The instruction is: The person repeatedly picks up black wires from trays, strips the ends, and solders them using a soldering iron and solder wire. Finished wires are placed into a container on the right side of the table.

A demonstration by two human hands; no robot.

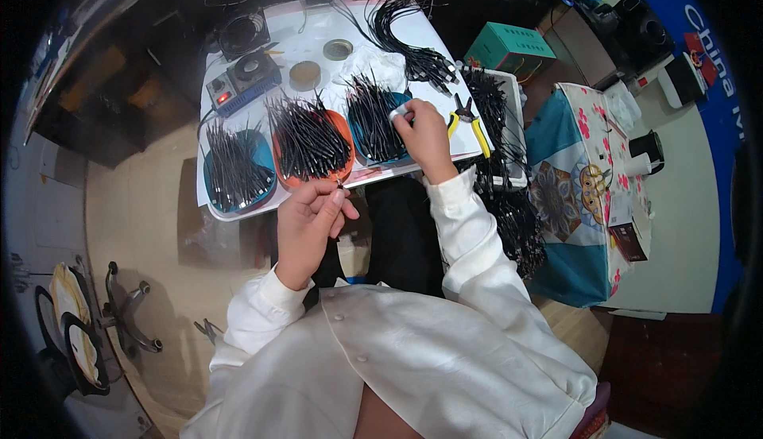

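My left hand (312,220) is closed in front of the table's near edge, pinching a short black cable with a small metallic tip (339,185). My right hand (427,139) reaches over the right teal bowl (407,99), its thumb and fingers closed on a small silvery-white piece (399,112) whose kind I cannot make out. Black cables with metallic ends (375,117) fill that bowl. More such cables fill the orange bowl (347,132) in the middle and the left teal bowl (264,151).
Yellow-handled pliers (469,123) lie right of my right hand. Behind the bowls are a control box (244,83) with a red-lit switch and two round tins, one a shallow tin (338,50). A white crate (518,141) of cables stands to the right, near a green box (513,46).
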